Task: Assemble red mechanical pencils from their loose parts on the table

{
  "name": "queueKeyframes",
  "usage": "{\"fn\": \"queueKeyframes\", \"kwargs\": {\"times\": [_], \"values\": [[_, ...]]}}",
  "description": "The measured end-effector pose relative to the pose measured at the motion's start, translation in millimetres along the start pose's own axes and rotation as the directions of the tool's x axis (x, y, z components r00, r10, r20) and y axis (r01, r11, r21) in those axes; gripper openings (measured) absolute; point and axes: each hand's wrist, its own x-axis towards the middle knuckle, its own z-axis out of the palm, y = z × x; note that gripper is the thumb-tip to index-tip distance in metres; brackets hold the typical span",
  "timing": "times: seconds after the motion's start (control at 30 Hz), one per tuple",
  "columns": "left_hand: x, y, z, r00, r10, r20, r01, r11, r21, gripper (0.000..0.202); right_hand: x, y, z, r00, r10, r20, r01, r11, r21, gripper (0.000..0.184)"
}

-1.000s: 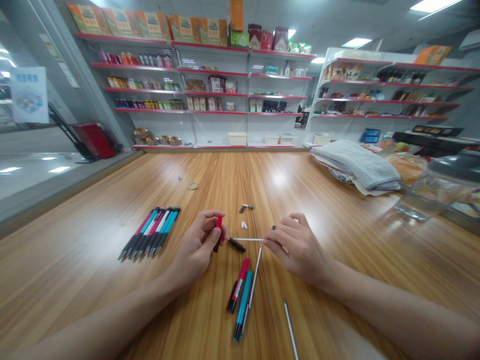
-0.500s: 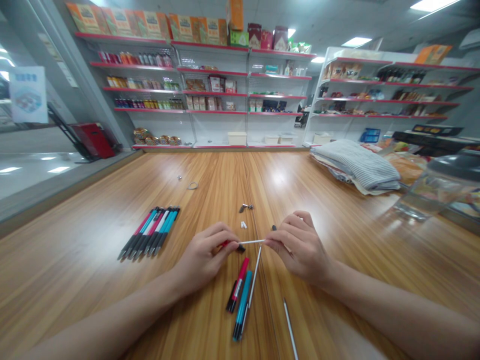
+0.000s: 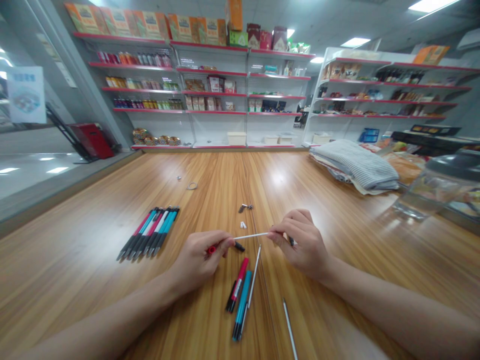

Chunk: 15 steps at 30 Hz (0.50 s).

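One refill (image 3: 250, 236), held just above the desk (image 3: 330, 320) by both ends.
My left hand (image 3: 202, 254) pinches one end and a red barrel (image 3: 211, 249); my right hand (image 3: 302, 243) pinches the other. The row of pens (image 3: 153, 231) looks assembled — two barrels (image 3: 244, 296) and other refills (image 3: 255, 272) lie loose, seemingly unfinished.

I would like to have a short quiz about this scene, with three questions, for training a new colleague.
1. True or false: the white rod spans from the left hand to the right hand.
2. On the table, which lies to the left of the left hand? A) cloth B) row of pens C) jug
3. Which hand also holds a red piece?

Key: 1. True. 2. B. 3. The left hand.
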Motion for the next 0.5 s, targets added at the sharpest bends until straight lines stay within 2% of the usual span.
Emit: {"fn": "queueKeyframes", "kwargs": {"times": [0.1,0.17,0.23,0.3,0.4,0.5], "values": [[-1,-2,0.8,0.998,-0.049,-0.025,0.049,0.998,-0.027,0.023,0,1,-1,0.987,0.157,-0.041,-0.15,0.979,0.135,0.014],[-4,-6,1.6,0.992,-0.101,-0.07,0.099,0.994,-0.038,0.021,-1,4,-1,0.949,0.306,-0.078,-0.284,0.935,0.212,0.018],[-6,-10,2.2,0.984,-0.141,-0.112,0.135,0.989,-0.055,0.019,-1,10,-2,0.918,0.382,-0.106,-0.351,0.908,0.229,0.019],[-8,-13,2.3,0.983,-0.136,-0.12,0.128,0.989,-0.074,0.018,-1,16,-2,0.934,0.345,-0.088,-0.324,0.926,0.194,0.017],[-8,-10,1.0,0.997,-0.041,-0.061,0.036,0.996,-0.081,0.017,-1,14,0,0.978,0.204,0.036,-0.207,0.954,0.217,0.009],[-4,-1,-1.1,0.993,0.1,0.057,-0.096,0.993,-0.071,0.016,-2,-5,4,0.978,0.09,0.19,-0.16,0.904,0.397,0.028]]}}
